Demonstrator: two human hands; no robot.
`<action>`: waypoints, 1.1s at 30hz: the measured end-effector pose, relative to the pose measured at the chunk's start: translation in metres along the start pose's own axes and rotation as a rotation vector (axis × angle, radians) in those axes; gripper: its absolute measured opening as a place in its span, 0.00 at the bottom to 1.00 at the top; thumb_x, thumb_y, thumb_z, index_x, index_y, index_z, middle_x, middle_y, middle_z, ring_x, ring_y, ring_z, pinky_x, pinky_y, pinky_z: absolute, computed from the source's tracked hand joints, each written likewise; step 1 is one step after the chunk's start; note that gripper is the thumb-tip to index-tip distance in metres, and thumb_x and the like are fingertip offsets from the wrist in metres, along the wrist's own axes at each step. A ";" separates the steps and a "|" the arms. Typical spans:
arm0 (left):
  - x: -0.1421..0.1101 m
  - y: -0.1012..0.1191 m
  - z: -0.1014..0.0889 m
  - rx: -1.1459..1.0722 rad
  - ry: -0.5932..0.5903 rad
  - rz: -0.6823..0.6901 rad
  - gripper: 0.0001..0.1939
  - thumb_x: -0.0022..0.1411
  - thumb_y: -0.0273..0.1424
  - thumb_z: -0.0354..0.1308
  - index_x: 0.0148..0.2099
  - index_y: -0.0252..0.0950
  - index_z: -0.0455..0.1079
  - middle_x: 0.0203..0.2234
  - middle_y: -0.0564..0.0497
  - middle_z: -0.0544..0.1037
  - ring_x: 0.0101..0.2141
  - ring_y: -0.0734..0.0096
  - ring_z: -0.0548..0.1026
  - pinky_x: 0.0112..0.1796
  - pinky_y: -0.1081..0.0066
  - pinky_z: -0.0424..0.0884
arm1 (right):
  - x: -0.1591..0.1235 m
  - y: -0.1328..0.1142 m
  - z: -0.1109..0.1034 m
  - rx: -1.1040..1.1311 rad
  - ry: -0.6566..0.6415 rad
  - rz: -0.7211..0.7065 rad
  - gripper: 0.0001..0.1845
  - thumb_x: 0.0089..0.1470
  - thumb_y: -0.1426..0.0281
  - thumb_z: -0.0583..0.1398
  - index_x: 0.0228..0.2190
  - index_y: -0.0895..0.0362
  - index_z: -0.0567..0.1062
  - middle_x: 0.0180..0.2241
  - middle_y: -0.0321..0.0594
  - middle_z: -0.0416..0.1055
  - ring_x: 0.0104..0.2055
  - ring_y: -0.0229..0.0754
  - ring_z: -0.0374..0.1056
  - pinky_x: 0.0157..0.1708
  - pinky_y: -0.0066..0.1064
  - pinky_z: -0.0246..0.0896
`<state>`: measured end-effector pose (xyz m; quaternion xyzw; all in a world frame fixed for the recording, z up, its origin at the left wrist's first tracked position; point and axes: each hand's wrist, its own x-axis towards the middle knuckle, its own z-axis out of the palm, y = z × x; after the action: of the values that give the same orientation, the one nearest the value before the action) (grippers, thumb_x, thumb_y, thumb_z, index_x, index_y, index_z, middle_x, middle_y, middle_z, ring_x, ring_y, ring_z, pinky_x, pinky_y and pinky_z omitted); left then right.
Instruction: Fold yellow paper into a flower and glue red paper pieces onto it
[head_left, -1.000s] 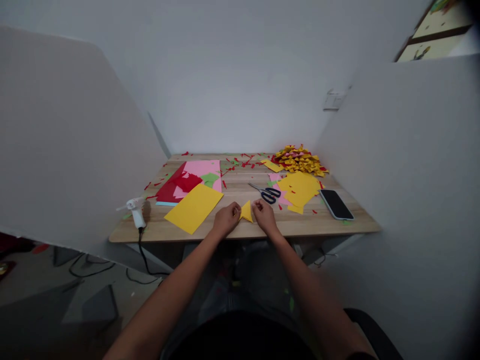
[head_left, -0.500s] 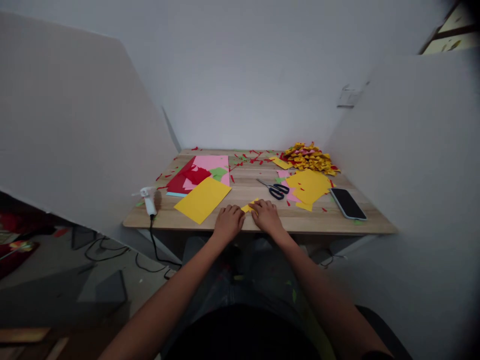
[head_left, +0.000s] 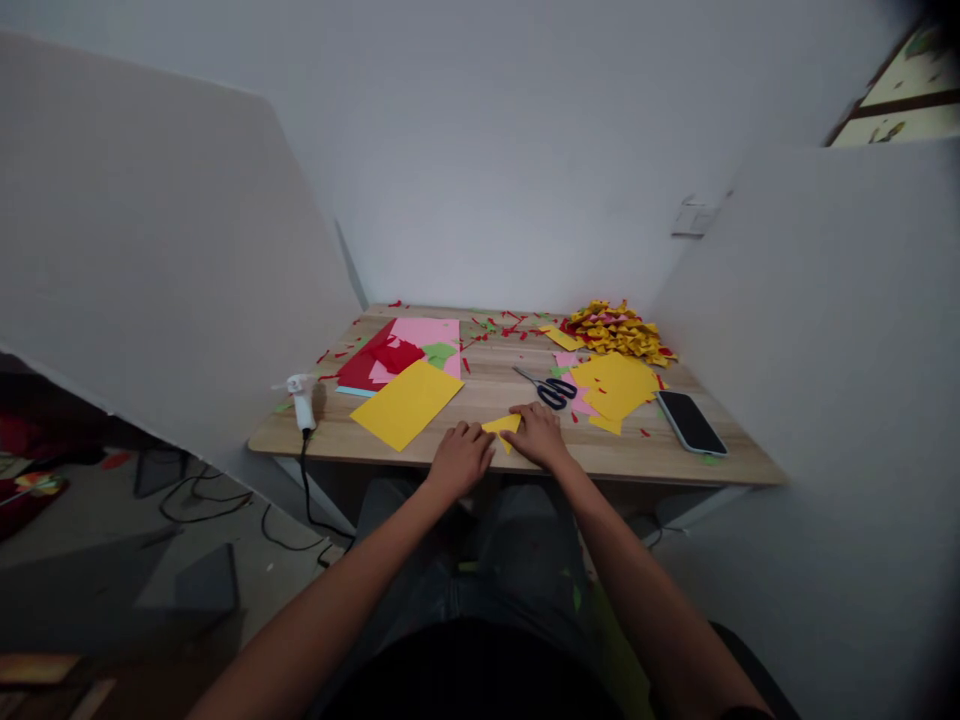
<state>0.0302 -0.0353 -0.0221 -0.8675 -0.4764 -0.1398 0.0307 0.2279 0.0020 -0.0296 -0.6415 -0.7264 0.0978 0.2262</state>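
Note:
A small folded piece of yellow paper (head_left: 501,426) lies at the front edge of the table between my hands. My left hand (head_left: 461,455) has its fingers curled down at the paper's left end. On the other side, my right hand (head_left: 541,436) pinches the right part, with thumb and fingers pressed on it. The fingers cover both ends of the fold. Just beyond my right hand lie scissors (head_left: 551,390) with dark handles. A large yellow sheet (head_left: 409,403) is to the left of my left hand.
Red, pink and green paper pieces (head_left: 394,355) lie at the back left. A heap of folded yellow paper pieces (head_left: 619,330) sits at the back right, above loose yellow squares (head_left: 615,383). A phone (head_left: 691,423) and a small white fan (head_left: 301,402) flank the front. Partitions stand either side.
The yellow paper was raised between my fingertips, then pressed flat under both hands; now more of its pointed shape shows. My view has shifted, so the table sits farther right.

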 end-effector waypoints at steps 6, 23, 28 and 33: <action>0.014 -0.008 0.000 -0.044 -0.006 0.003 0.16 0.71 0.35 0.49 0.51 0.37 0.75 0.42 0.43 0.76 0.45 0.55 0.69 0.45 0.59 0.65 | 0.016 0.002 0.010 0.192 0.018 0.064 0.33 0.48 0.62 0.67 0.55 0.55 0.69 0.39 0.40 0.76 0.44 0.47 0.71 0.50 0.41 0.57; 0.054 -0.032 0.017 -0.598 0.069 -0.204 0.15 0.59 0.38 0.61 0.45 0.35 0.77 0.39 0.45 0.80 0.41 0.62 0.75 0.44 0.65 0.69 | 0.016 0.006 0.013 0.708 0.089 -0.016 0.14 0.46 0.58 0.61 0.28 0.55 0.69 0.25 0.31 0.66 0.28 0.37 0.62 0.29 0.27 0.58; 0.068 -0.031 0.018 -0.903 0.016 -0.225 0.17 0.61 0.43 0.57 0.34 0.32 0.75 0.25 0.51 0.77 0.27 0.71 0.73 0.30 0.73 0.67 | 0.014 0.006 0.010 0.834 0.133 -0.057 0.17 0.46 0.56 0.63 0.31 0.56 0.69 0.28 0.33 0.67 0.30 0.37 0.63 0.32 0.28 0.62; 0.071 -0.023 0.018 -1.164 -0.077 -0.252 0.16 0.59 0.42 0.60 0.35 0.32 0.71 0.25 0.50 0.78 0.17 0.80 0.68 0.22 0.77 0.64 | 0.012 0.004 0.013 0.891 0.115 -0.075 0.17 0.46 0.56 0.64 0.31 0.57 0.72 0.28 0.35 0.70 0.30 0.38 0.66 0.33 0.29 0.63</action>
<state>0.0505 0.0387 -0.0215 -0.6830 -0.4215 -0.3489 -0.4839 0.2251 0.0163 -0.0402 -0.4592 -0.6225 0.3567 0.5238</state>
